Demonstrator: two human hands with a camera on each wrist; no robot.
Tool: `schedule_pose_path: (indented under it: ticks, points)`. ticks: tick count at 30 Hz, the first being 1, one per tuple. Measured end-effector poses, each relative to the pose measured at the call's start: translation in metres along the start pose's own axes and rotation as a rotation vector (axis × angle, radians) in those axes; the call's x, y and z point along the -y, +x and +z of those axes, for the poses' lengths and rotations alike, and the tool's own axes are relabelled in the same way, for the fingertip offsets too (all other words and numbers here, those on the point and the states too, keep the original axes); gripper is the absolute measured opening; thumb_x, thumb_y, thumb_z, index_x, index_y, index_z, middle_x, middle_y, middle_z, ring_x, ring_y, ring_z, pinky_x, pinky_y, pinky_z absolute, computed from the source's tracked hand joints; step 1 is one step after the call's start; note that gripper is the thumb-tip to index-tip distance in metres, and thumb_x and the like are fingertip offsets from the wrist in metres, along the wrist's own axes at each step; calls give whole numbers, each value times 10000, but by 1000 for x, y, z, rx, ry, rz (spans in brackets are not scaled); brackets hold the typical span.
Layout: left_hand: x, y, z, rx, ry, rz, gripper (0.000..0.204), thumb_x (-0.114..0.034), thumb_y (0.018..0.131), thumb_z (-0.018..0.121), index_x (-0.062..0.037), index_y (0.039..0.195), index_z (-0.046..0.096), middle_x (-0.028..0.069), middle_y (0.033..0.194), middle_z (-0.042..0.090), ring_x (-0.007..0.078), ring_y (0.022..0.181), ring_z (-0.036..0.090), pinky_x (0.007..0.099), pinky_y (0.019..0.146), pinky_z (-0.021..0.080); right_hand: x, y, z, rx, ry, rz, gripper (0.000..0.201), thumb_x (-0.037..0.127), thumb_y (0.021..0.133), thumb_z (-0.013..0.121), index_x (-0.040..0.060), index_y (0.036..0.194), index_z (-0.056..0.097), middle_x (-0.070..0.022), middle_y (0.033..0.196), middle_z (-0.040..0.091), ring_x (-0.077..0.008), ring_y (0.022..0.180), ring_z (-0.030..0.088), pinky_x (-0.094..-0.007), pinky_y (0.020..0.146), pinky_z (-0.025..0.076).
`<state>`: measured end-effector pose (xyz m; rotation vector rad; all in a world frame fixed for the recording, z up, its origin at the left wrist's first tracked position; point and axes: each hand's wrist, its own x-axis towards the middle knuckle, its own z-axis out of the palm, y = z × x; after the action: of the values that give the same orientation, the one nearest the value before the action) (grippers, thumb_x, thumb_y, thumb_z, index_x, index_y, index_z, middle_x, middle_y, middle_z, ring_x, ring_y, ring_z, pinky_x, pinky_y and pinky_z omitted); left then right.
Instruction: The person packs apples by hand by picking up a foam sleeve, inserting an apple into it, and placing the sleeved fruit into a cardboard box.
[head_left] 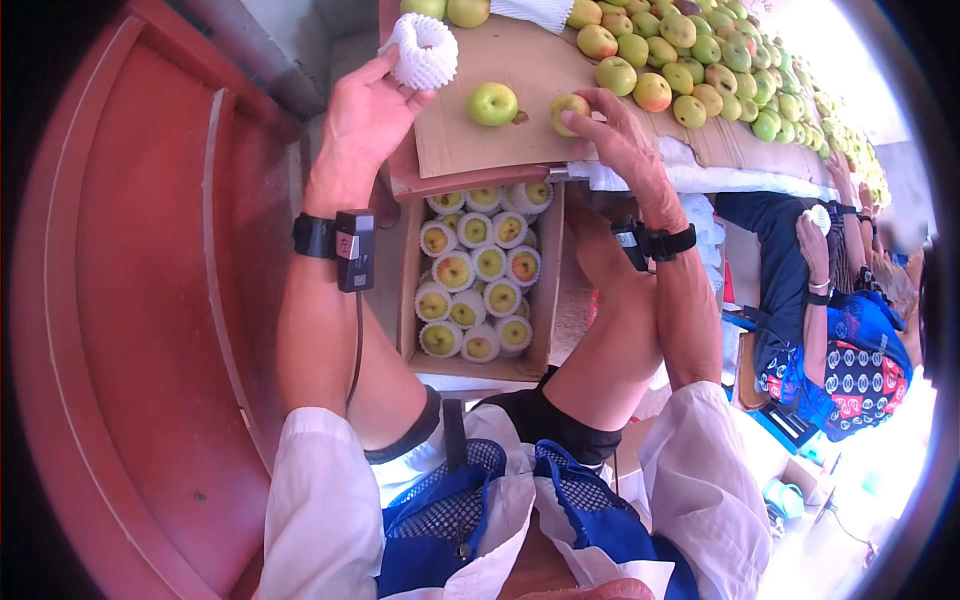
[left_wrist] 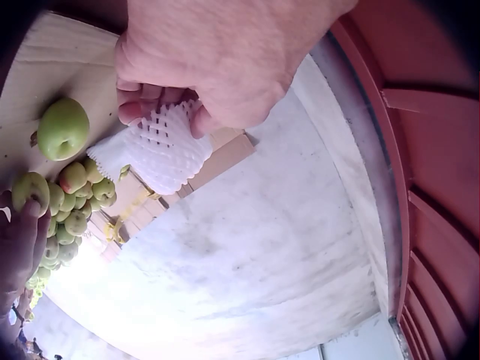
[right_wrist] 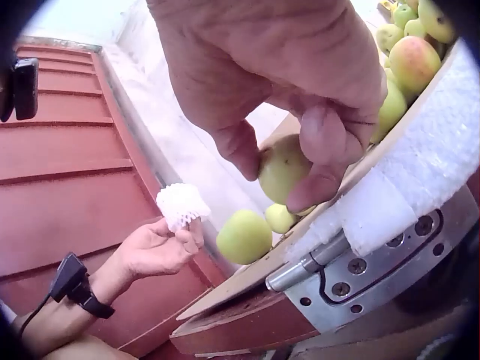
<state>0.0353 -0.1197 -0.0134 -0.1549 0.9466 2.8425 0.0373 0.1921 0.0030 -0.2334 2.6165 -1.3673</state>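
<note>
My left hand (head_left: 362, 118) holds a white foam net sleeve (head_left: 425, 52) by its edge, above the left side of the cardboard-covered table. In the left wrist view the fingers pinch the foam net (left_wrist: 169, 146). My right hand (head_left: 625, 145) grips a green apple (head_left: 566, 114) between thumb and fingers over the cardboard; the right wrist view shows this apple (right_wrist: 283, 169) from close by. Between the hands a larger green apple (head_left: 493, 104) rests on the cardboard (head_left: 480, 150).
A carton (head_left: 408, 300) of apples in foam nets stands below the table edge. A large pile of apples (head_left: 700, 60) covers the table's right side. A metal hinge (right_wrist: 375, 270) sits at the edge. Another person's hand (head_left: 813, 250) holds something white at the right; a red door (head_left: 140, 300) is at left.
</note>
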Motion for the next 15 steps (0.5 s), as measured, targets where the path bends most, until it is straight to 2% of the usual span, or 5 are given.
schedule_pose_path:
  ticks: [3, 6, 12, 15]
  points:
    - [1, -1, 0, -7, 11, 9, 379, -173, 1015, 594, -61, 1375, 563, 80, 1375, 558, 218, 1225, 534, 364, 904, 474, 7, 1, -6, 32, 34, 11, 589, 399, 901, 673, -35, 1291, 593, -90, 966, 687, -127, 726, 646, -277, 624, 458]
    - [0, -5, 1, -8, 17, 4, 377, -175, 1019, 586, -61, 1377, 563, 78, 1371, 563, 218, 1224, 536, 363, 896, 477, -10, 8, -6, -87, 122, 33, 515, 407, 934, 649, 6, 1257, 632, -17, 977, 669, -71, 706, 593, -220, 540, 355]
    - [-1, -1, -6, 52, -6, 15, 424, -198, 1005, 609, -24, 1384, 528, 103, 1328, 594, 234, 1186, 563, 379, 882, 474, -17, -7, -49, -193, 201, 21, 494, 430, 940, 650, 12, 1205, 655, -8, 959, 644, -66, 740, 601, -215, 549, 340]
    - [-1, -1, -4, 33, -9, 15, 399, -183, 1005, 604, -19, 1363, 538, 100, 1298, 599, 231, 1161, 564, 377, 875, 471, -33, -10, -65, -262, 197, 57, 494, 421, 913, 652, -4, 1165, 672, -30, 990, 662, -92, 795, 640, -239, 598, 383]
